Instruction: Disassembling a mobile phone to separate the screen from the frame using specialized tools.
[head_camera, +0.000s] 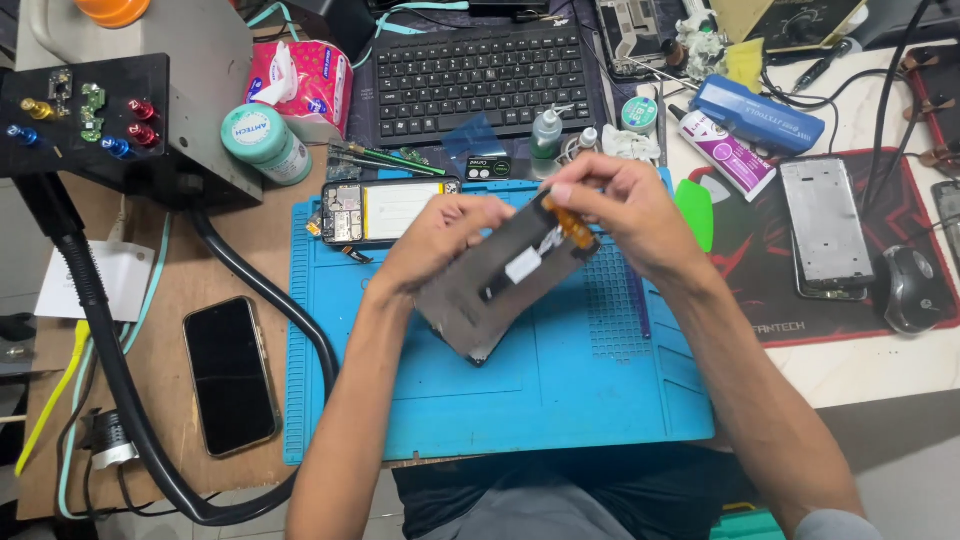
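A blue work mat (560, 400) is spread on the counter (190, 290). Above it, a grey display panel (500, 290) is held tilted by the left hand (435, 240), fingers closed on its edge. It is judged thin, stiff and fragile, best gripped by the edges. Its orange flex cable (572, 226) is pinched by the right hand (620, 205).
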